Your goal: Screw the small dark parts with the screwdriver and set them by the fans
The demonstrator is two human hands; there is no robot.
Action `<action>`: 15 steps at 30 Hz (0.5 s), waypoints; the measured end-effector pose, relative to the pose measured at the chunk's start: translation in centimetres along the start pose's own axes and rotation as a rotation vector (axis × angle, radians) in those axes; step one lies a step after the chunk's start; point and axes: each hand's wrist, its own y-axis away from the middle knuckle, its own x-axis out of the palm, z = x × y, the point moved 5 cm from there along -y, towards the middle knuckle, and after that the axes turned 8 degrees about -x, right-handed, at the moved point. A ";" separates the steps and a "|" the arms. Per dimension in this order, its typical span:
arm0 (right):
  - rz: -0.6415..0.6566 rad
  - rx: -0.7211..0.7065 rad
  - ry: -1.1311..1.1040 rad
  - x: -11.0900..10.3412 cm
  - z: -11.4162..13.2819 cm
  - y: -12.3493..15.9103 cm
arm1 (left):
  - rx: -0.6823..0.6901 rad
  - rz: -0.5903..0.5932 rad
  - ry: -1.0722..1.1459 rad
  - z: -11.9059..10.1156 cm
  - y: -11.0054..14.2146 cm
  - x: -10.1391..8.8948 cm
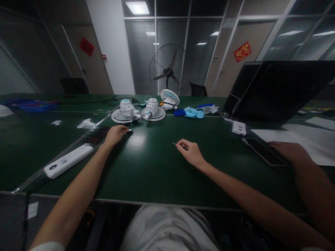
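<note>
My left hand (pixel 116 135) rests low over the green table, its fingertips pinched on a small black piece (pixel 130 132) whose kind is too small to make out. My right hand (pixel 190 151) is closed around a thin metal-tipped tool (pixel 174 143); its tip points left and most of it is hidden in the fingers. Beyond my left hand, two small white fans (pixel 125 112) (pixel 153 111) lie face down. Behind them a third white fan (pixel 169 99) leans tilted. Light blue fan blades (pixel 194 112) lie to their right, beside a dark blue item (pixel 179 112).
A white power strip (pixel 69 161) lies left, near a clear strip along the table. Another person's hand (pixel 290 151) is at the right, by a dark flat device (pixel 264 151) and white paper (pixel 314 139). A white box (pixel 239 128) and large black monitor (pixel 282 90) stand nearby.
</note>
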 end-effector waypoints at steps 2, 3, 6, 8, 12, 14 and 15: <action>0.002 0.000 0.000 0.0 0.0 0.0 | -0.003 0.001 -0.009 0.1 0.0 0.2; 0.003 0.000 0.000 0.0 0.0 0.1 | -0.008 0.000 -0.014 0.1 -0.1 0.3; 0.005 -0.001 0.002 -0.1 0.0 0.1 | -0.025 -0.002 -0.023 0.3 -0.1 0.5; 0.005 -0.002 0.000 0.0 0.0 0.1 | -0.030 0.000 -0.024 0.4 -0.1 0.7; 0.000 -0.005 -0.003 0.0 -0.1 0.1 | -0.034 0.008 -0.020 0.5 -0.2 0.8; -0.002 -0.005 -0.001 0.0 -0.2 0.0 | -0.037 0.010 -0.018 0.5 -0.2 0.8; -0.002 -0.005 0.000 0.0 -0.3 0.0 | -0.037 0.012 -0.016 0.5 -0.2 0.8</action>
